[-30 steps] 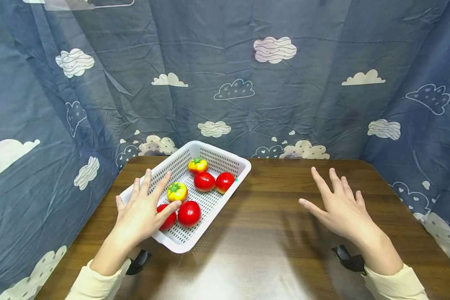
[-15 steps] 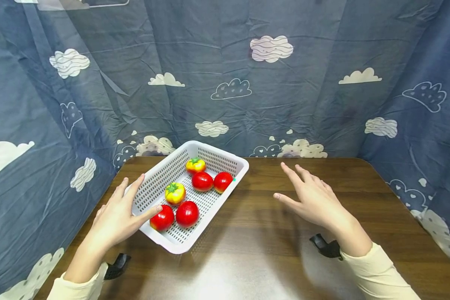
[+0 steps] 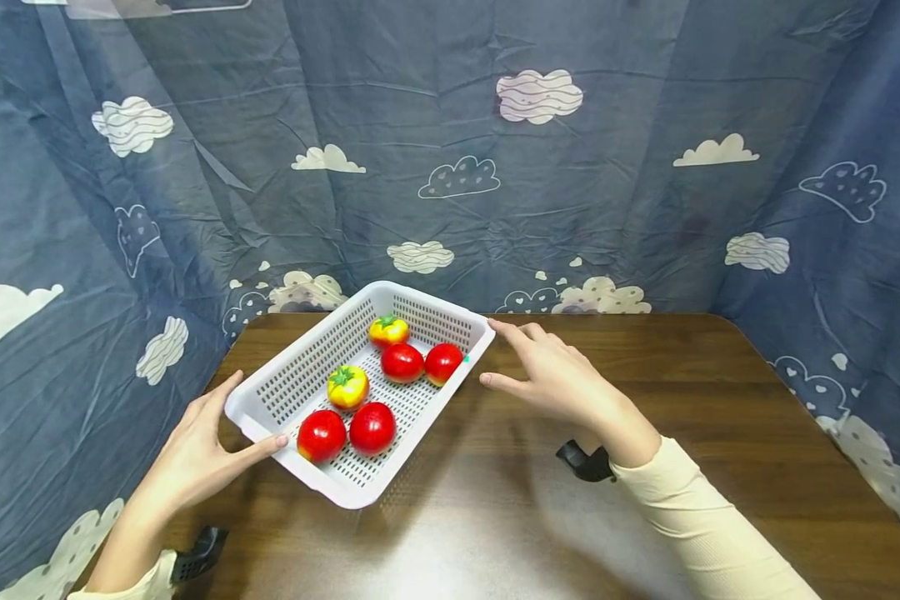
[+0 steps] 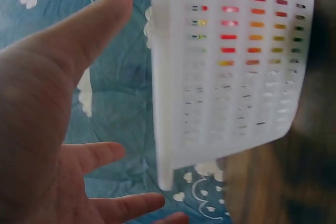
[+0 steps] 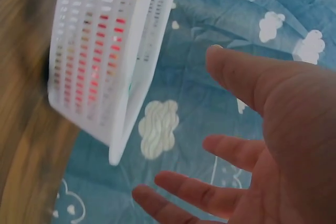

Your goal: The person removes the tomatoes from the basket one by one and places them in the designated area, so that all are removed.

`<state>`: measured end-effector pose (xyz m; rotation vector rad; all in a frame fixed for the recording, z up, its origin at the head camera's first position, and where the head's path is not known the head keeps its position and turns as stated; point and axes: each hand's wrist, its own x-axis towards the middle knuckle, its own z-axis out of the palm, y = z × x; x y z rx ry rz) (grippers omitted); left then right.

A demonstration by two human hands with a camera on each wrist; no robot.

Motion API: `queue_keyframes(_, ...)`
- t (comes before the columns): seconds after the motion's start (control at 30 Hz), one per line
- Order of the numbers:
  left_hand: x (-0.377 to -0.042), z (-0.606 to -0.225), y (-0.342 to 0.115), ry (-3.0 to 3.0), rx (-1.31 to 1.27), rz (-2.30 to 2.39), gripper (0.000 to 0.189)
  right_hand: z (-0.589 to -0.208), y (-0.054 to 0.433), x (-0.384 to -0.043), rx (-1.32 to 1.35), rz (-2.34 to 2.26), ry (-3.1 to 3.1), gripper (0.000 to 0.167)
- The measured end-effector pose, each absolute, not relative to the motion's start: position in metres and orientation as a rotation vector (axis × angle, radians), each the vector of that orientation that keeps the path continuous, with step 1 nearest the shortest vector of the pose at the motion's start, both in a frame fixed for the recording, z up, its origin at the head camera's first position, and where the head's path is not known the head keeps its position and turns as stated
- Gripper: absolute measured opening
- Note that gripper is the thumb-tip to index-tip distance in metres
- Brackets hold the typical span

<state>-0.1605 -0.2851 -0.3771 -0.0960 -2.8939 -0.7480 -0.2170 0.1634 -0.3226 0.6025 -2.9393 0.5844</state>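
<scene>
White perforated plastic basket point(image 3: 300, 379), rectangular with rounded corners and a rolled rim, set at an angle on the left half of a dark wood-grain table point(image 3: 645, 433) with a glossy sheen near the front edge. Contents: six smooth, shiny toy tomatoes; four red, namely one point(image 3: 322, 435) and one point(image 3: 372, 427) near the front end, one point(image 3: 402, 362) and one point(image 3: 443, 363) further back; two yellow-orange with green calyx, one point(image 3: 348, 387) mid-basket, one point(image 3: 388, 331) at the far end. In both wrist views the basket wall is blurred and the fruit reads only as red and orange glints through the slots point(image 4: 236, 51) point(image 5: 94, 51). Left hand point(image 3: 195, 454), fingers spread wide and straight, holding nothing; thumb tip at the basket's near left rim, contact too fine to confirm from the head view, while the left wrist view shows a gap between palm and wall. Right hand point(image 3: 551, 379), likewise wide and flat, empty, fingertips just beside the basket's far right corner, apparently not touching. Cream sleeves partly cut off at the bottom edge; black wrist mounts half hidden under both forearms. Backdrop: creased blue-grey fabric curtain point(image 3: 450, 150) printed with white clouds, enclosing the table on three sides.
</scene>
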Motion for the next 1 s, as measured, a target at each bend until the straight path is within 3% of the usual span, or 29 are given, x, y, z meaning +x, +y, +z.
queue_keyframes(1.0, -0.17, -0.405, -0.3, -2.94, 0.016, -1.141, 0.116, -0.317, 0.074, -0.281, 0.871, 0.804, -3.021, 0.073)
